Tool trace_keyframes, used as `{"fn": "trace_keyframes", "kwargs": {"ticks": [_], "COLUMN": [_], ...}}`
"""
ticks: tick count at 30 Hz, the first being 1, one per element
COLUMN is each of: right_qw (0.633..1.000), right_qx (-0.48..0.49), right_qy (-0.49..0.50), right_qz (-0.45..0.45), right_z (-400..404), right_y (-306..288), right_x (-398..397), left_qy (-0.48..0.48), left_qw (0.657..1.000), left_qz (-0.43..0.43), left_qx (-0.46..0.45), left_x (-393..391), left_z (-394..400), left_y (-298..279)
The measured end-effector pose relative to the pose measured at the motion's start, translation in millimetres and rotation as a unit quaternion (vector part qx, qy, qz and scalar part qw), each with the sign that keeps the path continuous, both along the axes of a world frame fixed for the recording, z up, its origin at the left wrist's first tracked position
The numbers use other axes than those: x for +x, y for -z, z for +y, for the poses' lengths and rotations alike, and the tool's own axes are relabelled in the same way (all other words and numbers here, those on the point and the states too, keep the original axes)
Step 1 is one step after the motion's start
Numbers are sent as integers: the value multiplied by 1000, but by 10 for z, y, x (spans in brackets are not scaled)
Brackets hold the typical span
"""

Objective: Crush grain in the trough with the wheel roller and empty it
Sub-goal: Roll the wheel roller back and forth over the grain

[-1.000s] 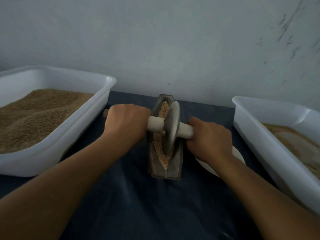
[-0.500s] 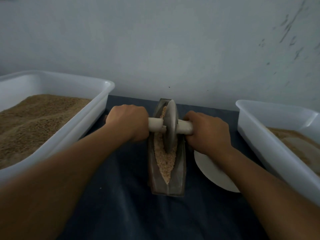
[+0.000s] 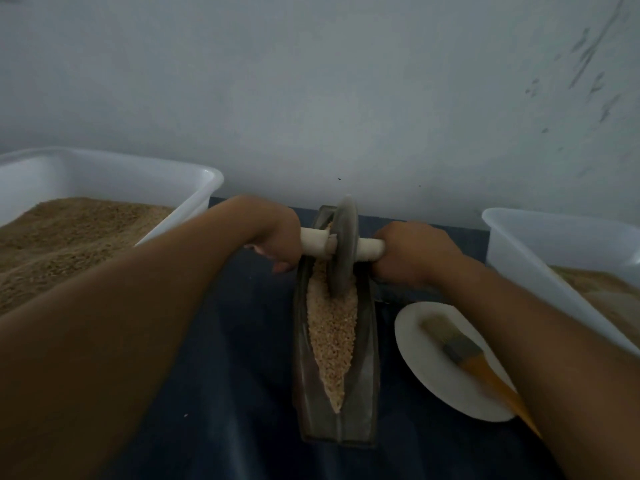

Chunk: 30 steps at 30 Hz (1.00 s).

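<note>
Both hands bear down on the wheel roller (image 3: 343, 247) at the far end of a grain-filled trough (image 3: 336, 341).

The left hand (image 3: 273, 233) and right hand (image 3: 412, 254) each wrap curled fingers round a pale axle stub on either side of the trough. The stone-like disc looks heavy, stiff and smooth, best held at those stubs. Loose grain (image 3: 332, 334) fills the trough's groove, likely to scatter when tipped. A brush (image 3: 460, 348) lies on a white plate (image 3: 422, 362) just right of the trough.
</note>
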State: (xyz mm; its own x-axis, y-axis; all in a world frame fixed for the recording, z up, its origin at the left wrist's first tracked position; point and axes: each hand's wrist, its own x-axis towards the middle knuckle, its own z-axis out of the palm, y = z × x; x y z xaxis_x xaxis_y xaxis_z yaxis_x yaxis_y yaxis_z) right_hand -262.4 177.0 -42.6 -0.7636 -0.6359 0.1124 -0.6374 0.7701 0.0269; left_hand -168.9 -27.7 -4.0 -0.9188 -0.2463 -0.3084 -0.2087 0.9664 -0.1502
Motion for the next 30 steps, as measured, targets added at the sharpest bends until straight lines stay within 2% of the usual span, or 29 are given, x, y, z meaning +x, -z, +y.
{"fn": "trace_keyframes", "kwargs": {"ticks": [3, 6, 10, 14, 22, 30], "right_qw": [998, 992, 987, 983, 988, 998], "right_qx": [24, 25, 31, 22, 34, 30], "right_qy": [16, 33, 27, 23, 40, 43], "right_qz": [-56, -119, -158, -180, -143, -31], "right_z": [-55, -102, -121, -92, -27, 101], "right_y": [-71, -130, -185, -194, -131, -34], "right_x": [-69, -76, -27, 50, 164, 431], "left_qy": [8, 16, 38, 63, 60, 50], "left_qw": [1000, 996, 978, 962, 958, 954], "left_qz": [17, 84, 198, 251, 271, 285], "left_qx": [10, 14, -47, -82, -77, -79], "left_x": [-79, -111, -39, 38, 255, 488], "left_z": [-53, -137, -187, -177, -91, -9], "left_y": [20, 67, 181, 270, 335, 396]}}
